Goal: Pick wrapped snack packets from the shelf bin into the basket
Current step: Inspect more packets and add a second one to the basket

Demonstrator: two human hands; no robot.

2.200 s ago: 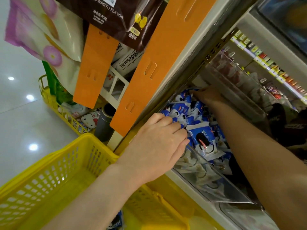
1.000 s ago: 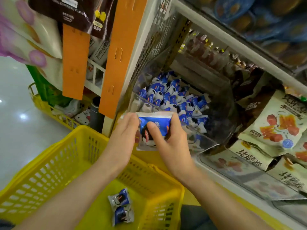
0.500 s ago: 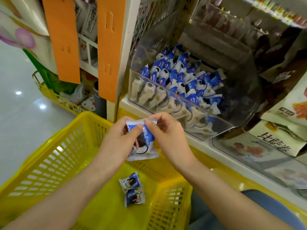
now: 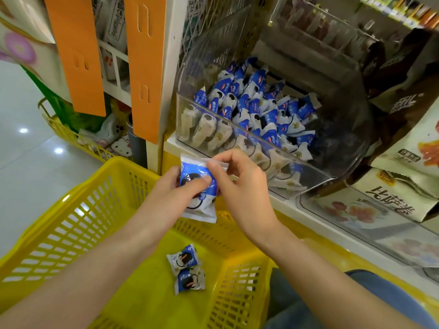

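A blue-and-white wrapped snack packet (image 4: 199, 205) is held upright over the far rim of the yellow basket (image 4: 78, 224). My left hand (image 4: 171, 198) grips its middle with the thumb across the front. My right hand (image 4: 242, 188) pinches the packet's top edge. Two packets of the same kind (image 4: 187, 269) lie on the basket floor. Behind my hands, a clear plastic shelf bin (image 4: 332, 143) holds several more blue-and-white packets (image 4: 251, 108).
Orange hanging strips (image 4: 145, 65) and a white shelf post stand left of the bin. Large snack bags (image 4: 403, 176) fill the shelf to the right. A second yellow basket (image 4: 71, 136) with goods sits on the floor at the left.
Both hands came out of the bin with a packet and lowered it to above the basket. My view has tilted down, and the right hand now pinches the top edge.
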